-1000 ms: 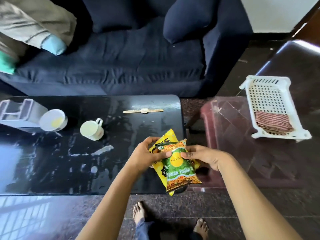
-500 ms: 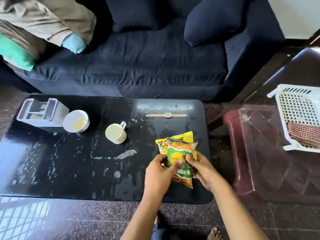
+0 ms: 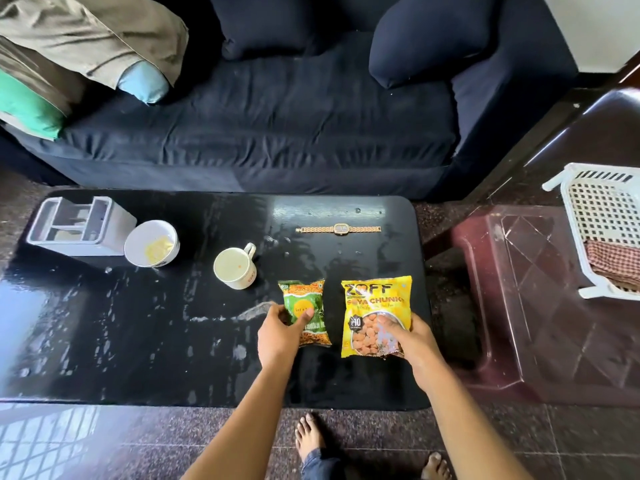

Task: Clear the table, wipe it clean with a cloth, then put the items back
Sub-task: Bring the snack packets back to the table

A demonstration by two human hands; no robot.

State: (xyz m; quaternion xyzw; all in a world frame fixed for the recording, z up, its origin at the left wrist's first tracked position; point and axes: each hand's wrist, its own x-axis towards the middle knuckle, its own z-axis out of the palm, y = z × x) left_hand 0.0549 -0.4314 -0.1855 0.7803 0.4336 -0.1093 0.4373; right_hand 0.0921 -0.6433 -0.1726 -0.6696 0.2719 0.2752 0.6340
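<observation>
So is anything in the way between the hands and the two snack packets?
Nothing visible is. The left hand grips the green snack packet, and the right hand holds the yellow soya chunks packet.

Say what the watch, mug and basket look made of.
Watch: probably gold-toned metal; the linked bracelet glints. Mug: likely glazed ceramic; thick white wall with a smooth sheen. Basket: white moulded plastic, matte, with a regular grid of holes.
</observation>
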